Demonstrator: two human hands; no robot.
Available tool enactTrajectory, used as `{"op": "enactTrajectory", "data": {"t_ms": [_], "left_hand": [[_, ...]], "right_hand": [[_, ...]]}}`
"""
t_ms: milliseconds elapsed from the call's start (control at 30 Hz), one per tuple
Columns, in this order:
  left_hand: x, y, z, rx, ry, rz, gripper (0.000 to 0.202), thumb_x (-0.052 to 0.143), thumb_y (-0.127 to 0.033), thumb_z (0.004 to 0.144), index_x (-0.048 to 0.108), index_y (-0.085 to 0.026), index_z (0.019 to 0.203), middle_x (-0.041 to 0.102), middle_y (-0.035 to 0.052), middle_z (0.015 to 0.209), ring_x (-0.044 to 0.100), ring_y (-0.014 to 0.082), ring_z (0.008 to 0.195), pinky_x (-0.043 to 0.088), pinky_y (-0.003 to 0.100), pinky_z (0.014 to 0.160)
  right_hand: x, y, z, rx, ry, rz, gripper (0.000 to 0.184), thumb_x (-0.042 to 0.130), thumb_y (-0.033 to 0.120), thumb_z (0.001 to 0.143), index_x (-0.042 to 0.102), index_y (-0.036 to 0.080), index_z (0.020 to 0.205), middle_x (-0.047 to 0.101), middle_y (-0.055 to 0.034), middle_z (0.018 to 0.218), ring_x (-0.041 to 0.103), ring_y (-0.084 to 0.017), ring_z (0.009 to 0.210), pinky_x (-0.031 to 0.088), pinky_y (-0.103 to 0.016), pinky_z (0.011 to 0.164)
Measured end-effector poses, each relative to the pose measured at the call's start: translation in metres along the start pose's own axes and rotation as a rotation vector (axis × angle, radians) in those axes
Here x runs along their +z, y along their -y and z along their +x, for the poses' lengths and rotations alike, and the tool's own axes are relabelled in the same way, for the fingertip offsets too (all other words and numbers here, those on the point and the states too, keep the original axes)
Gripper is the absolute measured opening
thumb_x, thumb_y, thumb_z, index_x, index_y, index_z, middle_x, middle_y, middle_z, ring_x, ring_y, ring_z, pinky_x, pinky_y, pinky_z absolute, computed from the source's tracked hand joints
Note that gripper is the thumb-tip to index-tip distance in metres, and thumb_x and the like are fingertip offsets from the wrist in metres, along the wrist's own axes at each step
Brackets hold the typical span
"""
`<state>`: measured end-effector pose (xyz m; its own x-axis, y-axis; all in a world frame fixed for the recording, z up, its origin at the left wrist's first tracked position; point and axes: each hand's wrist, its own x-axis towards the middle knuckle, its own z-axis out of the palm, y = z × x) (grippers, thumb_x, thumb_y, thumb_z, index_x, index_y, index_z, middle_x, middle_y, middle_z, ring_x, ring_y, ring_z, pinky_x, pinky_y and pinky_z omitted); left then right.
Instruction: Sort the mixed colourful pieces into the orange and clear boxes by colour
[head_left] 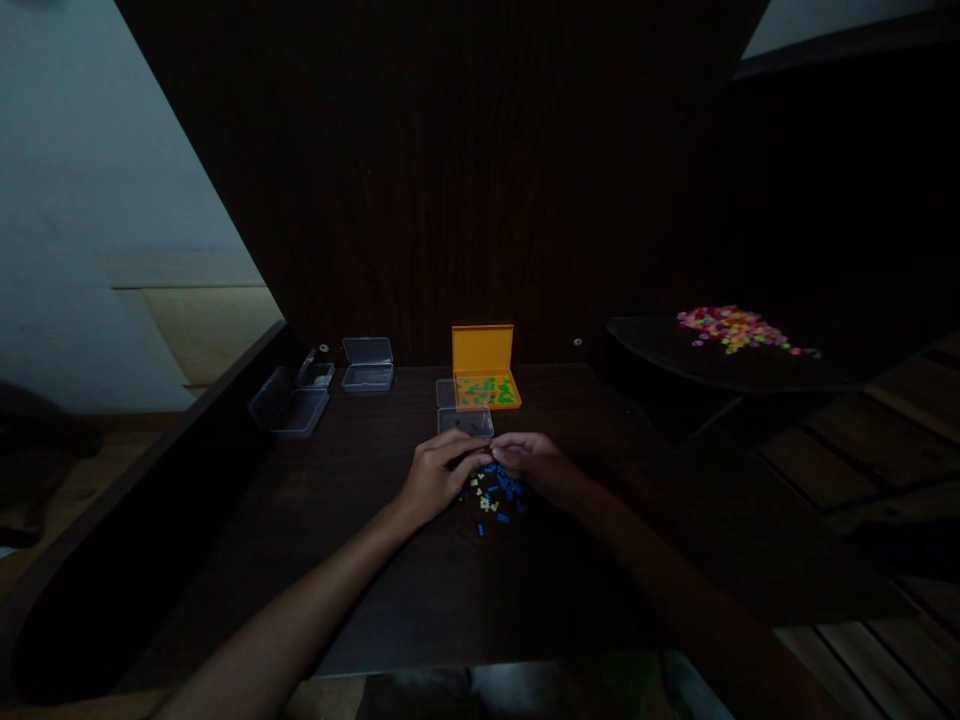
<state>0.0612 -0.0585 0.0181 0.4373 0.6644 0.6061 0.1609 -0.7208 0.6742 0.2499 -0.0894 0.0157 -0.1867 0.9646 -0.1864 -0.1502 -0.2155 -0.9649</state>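
My left hand (448, 470) and my right hand (534, 462) meet fingertip to fingertip over the dark table. Both are closed in a pinch, and whatever sits between the fingers is too small and dark to name. Right below them lies a loose pile of small blue pieces (503, 490) and pale yellow pieces (484, 504). Just beyond my left fingers stands an opened clear plastic box (450, 422) with a few dark bits in it. Behind it is an open orange case (483, 350) holding many green pieces (487, 390).
More opened clear boxes stand at the back left, one by the back panel (369, 376) and another near the raised side board (300, 412). On a dark shelf (645, 345) at the right lies a heap of pink, red and yellow pieces (731, 328). The room is dim.
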Motion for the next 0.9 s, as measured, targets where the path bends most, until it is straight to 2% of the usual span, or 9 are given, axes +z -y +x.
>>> {"op": "enactTrajectory", "data": {"t_ms": [167,400,567,700,900], "left_hand": [[0.001,-0.001,-0.002,-0.008,-0.007,0.036,0.017,0.064,-0.028,0.089,0.074,-0.022,0.102,0.075,0.0035,0.089,0.07,0.0151,0.079,0.057,0.026,0.074],[0.003,-0.002,-0.003,-0.02,-0.009,0.055,0.015,0.064,-0.027,0.089,0.073,-0.021,0.099,0.074,0.0034,0.088,0.07,0.0153,0.079,0.056,0.025,0.074],[0.002,-0.002,0.001,-0.055,-0.047,0.066,0.015,0.064,-0.029,0.089,0.073,-0.02,0.098,0.074,0.004,0.089,0.069,0.0154,0.078,0.055,0.026,0.073],[-0.006,0.009,0.007,-0.052,-0.1,0.114,0.019,0.059,-0.028,0.091,0.072,-0.019,0.102,0.072,0.006,0.094,0.068,0.0169,0.086,0.055,0.028,0.078],[-0.019,0.034,0.014,-0.087,-0.079,0.338,0.021,0.053,-0.025,0.093,0.068,-0.018,0.106,0.072,0.0066,0.099,0.065,0.0196,0.093,0.053,0.033,0.086]], "right_hand": [[-0.004,-0.004,0.003,-0.017,-0.028,-0.023,0.043,0.082,0.049,0.064,0.071,0.014,0.086,0.057,0.0029,0.062,0.042,-0.007,0.053,0.032,-0.022,0.052],[0.003,0.004,0.0,-0.082,-0.056,-0.093,0.041,0.081,0.05,0.063,0.067,0.016,0.082,0.063,0.0009,0.065,0.053,-0.011,0.057,0.042,-0.025,0.055],[0.005,0.005,0.002,-0.091,-0.127,-0.055,0.04,0.083,0.046,0.058,0.07,0.016,0.082,0.067,-0.0007,0.071,0.053,-0.01,0.057,0.041,-0.024,0.055],[0.004,0.004,0.004,-0.065,-0.145,0.028,0.04,0.084,0.043,0.057,0.072,0.016,0.083,0.07,-0.0026,0.074,0.051,-0.009,0.056,0.038,-0.023,0.054],[0.005,0.007,0.003,-0.042,-0.134,0.095,0.04,0.086,0.042,0.056,0.073,0.016,0.083,0.07,-0.0041,0.077,0.05,-0.009,0.057,0.036,-0.023,0.053]]}}
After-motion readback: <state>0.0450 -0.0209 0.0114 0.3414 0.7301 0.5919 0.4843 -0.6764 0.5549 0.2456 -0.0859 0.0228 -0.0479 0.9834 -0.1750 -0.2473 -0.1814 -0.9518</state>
